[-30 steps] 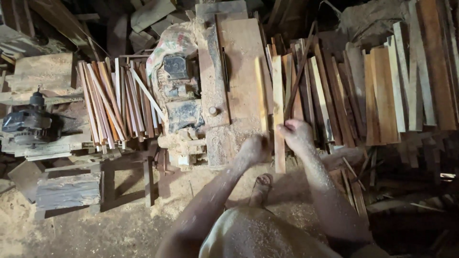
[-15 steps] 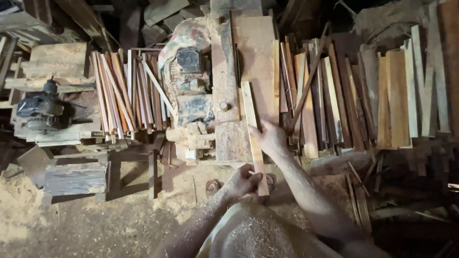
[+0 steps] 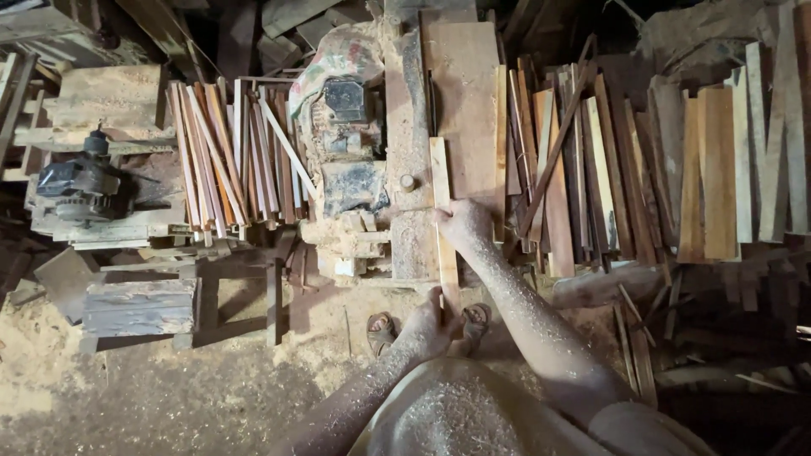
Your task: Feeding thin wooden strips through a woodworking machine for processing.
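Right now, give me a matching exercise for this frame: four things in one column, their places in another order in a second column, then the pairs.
Things:
1. pale narrow wooden strip
2. dark engine block
3. bundle of thin reddish wooden slats
4. brown sandals

Places:
A. far left, on wooden blocks
B. on the sawdust floor
C. left of the saw bench
D. on the saw bench, under both hands

Pairs: 1-D, 2-A, 3-C, 4-B

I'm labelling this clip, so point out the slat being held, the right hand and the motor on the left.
slat (image 3: 439,173): head view, its bare upper part on the table.
right hand (image 3: 463,226): head view, back of the hand.
motor (image 3: 78,187): head view, its dark housing.
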